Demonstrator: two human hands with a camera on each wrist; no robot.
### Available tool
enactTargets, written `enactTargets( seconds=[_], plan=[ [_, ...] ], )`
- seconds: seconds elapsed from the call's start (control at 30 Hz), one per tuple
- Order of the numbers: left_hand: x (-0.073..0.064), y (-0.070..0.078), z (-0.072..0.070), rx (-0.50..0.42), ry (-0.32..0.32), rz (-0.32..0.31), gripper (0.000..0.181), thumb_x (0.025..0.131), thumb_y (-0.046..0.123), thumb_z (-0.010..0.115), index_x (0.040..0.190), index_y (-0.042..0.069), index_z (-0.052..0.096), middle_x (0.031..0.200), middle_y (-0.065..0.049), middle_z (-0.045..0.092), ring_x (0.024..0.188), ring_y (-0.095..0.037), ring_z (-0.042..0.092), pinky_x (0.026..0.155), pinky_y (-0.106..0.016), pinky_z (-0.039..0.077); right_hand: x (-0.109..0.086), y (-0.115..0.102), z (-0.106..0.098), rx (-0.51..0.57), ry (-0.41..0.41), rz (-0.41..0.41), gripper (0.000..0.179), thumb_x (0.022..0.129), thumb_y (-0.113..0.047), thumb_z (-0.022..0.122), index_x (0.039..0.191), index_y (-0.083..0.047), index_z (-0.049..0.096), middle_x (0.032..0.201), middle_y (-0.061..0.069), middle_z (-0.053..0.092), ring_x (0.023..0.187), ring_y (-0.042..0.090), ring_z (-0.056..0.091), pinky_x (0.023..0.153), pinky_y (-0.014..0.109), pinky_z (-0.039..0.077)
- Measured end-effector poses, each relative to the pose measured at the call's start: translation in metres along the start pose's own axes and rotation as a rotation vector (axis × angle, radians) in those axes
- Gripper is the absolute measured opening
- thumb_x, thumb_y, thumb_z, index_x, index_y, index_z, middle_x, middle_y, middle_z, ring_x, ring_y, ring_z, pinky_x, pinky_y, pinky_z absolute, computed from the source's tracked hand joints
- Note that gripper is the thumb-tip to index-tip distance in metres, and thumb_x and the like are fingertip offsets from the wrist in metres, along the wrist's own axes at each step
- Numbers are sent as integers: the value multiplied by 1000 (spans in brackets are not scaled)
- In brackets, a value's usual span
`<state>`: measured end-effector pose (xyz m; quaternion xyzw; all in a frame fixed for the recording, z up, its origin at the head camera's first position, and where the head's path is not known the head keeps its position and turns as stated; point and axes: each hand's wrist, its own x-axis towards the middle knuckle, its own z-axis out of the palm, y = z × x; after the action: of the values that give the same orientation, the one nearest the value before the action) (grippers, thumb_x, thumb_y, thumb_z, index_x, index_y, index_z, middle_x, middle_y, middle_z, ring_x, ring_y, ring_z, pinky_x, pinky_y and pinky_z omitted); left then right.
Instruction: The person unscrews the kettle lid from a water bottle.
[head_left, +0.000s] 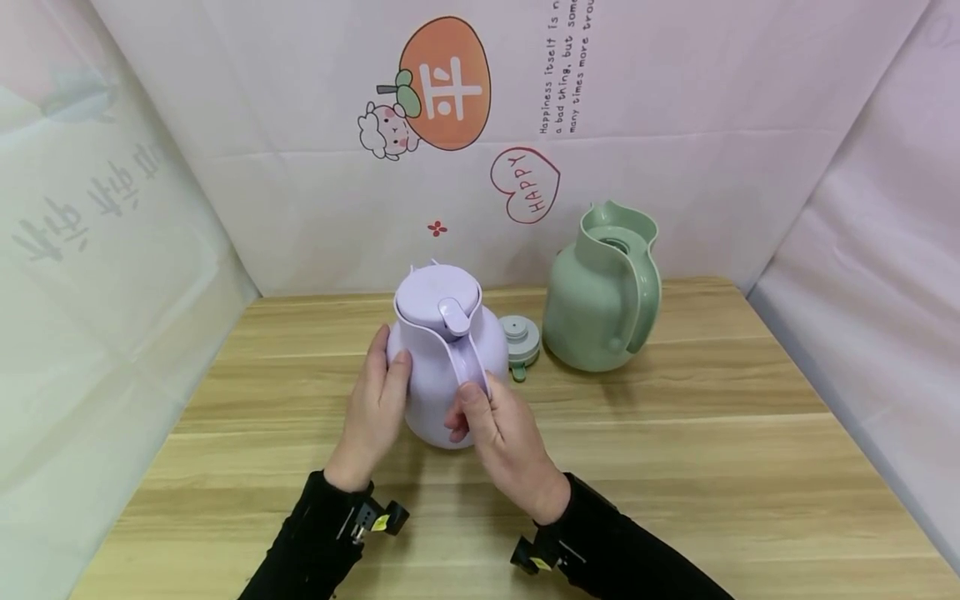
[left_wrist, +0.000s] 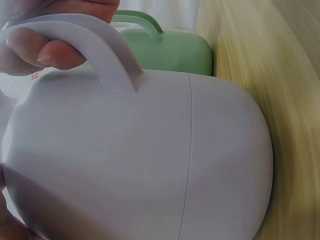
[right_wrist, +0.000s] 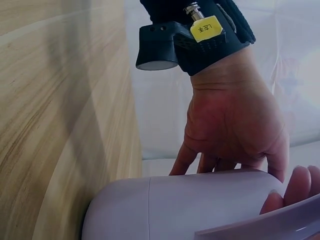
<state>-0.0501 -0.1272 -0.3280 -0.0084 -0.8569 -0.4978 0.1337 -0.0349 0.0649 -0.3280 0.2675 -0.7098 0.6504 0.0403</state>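
Observation:
A lavender thermos jug [head_left: 438, 400] with a round lid [head_left: 427, 292] stands on the wooden table, its handle towards me. My right hand [head_left: 513, 446] grips the handle [head_left: 468, 358], fingers wrapped through it. Against the jug's left side lies my left hand [head_left: 375, 412], thumb on the near face and fingers round the far side. The right wrist view shows the left hand's [right_wrist: 235, 120] spread fingers passing behind the jug's body [right_wrist: 190, 200]. In the left wrist view, fingers [left_wrist: 60, 54] of the right hand curl under the handle; the jug's base meets the table.
A green thermos jug [head_left: 588, 308] stands to the right, its mouth uncovered. Between the two jugs a grey stopper [head_left: 519, 337] with a green tab lies on the table [head_left: 720, 433]. Printed white cloth [head_left: 315, 208] hangs behind and at both sides.

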Motion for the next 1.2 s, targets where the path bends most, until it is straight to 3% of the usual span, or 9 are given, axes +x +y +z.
enactTargets(
  seconds=[0.23, 0.53, 0.9, 1.07, 1.2],
  plan=[
    [-2, 2, 1, 9, -9, 6, 69, 112, 39, 36, 165, 0, 18, 167, -21, 31, 153, -35, 34, 123, -56, 31, -4, 3, 1, -43, 42, -78, 22, 113, -16, 43, 97, -8, 55, 75, 3, 62, 67, 12, 65, 63, 32, 60],
    [-2, 0, 1, -3, -14, 8, 69, 112, 39, 36, 165, 0, 18, 167, -21, 33, 153, -34, 35, 123, -57, 31, -3, -1, 1, -51, 51, -52, 20, 112, -15, 45, 99, -5, 57, 79, 6, 64, 69, 10, 66, 64, 30, 62],
    [1, 1, -4, 25, -38, 9, 71, 112, 40, 37, 165, 0, 17, 168, -21, 30, 154, -36, 33, 124, -56, 31, -1, 2, 3, -82, 57, -98, 21, 112, -13, 43, 95, -8, 53, 73, 1, 59, 64, 10, 60, 60, 29, 57],
    [7, 8, -15, 28, -14, 68, 67, 112, 36, 38, 165, -1, 19, 169, -22, 27, 152, -41, 35, 121, -60, 34, -2, 3, 2, -87, 58, -105, 21, 112, -12, 43, 95, -8, 53, 73, 1, 59, 64, 10, 60, 60, 28, 56],
    [18, 22, -30, 9, 52, 193, 63, 111, 30, 45, 164, 1, 27, 168, -16, 33, 151, -36, 39, 120, -56, 37, -2, 3, 2, -85, 58, -108, 21, 112, -12, 43, 95, -8, 53, 73, 2, 59, 63, 12, 60, 60, 28, 56]
  ],
)
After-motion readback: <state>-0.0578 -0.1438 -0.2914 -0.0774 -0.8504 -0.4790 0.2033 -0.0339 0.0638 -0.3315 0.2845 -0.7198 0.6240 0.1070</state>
